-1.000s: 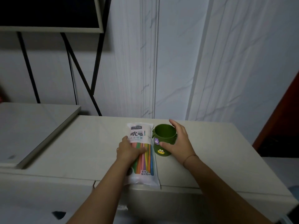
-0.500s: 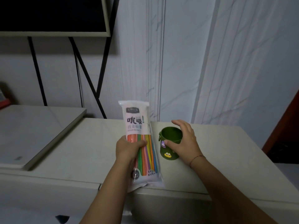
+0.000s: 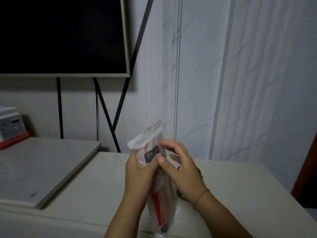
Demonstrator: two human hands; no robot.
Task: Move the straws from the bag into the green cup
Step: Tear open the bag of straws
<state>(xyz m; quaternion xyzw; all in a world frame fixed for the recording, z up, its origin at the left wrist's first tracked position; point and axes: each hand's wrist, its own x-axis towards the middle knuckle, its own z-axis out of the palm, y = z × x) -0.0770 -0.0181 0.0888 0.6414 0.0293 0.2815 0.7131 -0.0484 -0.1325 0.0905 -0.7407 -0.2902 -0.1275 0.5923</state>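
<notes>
**Inspector:** Start with the largest item. The pale countertop (image 3: 96, 186) carries the work. Above it the bag (image 3: 149, 143) is held nearly upright, its mouth uppermost and its foot hanging past the counter's front edge.

**Assistant:** And the hands?

**Inspector:** The left hand (image 3: 137, 176) is wrapped round the bag's upper half with its fingers curled on the film. The right hand (image 3: 181, 174) has its thumb on the bag's face beside the dark label. Its fingers are loosely curved and spread by the top edge. The blur hides whether they pinch the film, so I cannot tell.

**Assistant:** The green cup (image 3: 199, 172)?

**Inspector:** It stands on the counter behind the right hand, and only slivers of it show.

**Assistant:** The straws (image 3: 158, 205)?

**Inspector:** All are inside the bag and none has been transferred. Red ones show through the lower part.

**Assistant:** Handling?

**Inspector:** In my judgement the film is thin, slick and limp, and the straws are light, springy and easily crushed. I advise gripping the bag mid-length without squeezing, opening the mouth and drawing the straws out as a bundle by their upper ends. The cup looks light and may tip.
</notes>
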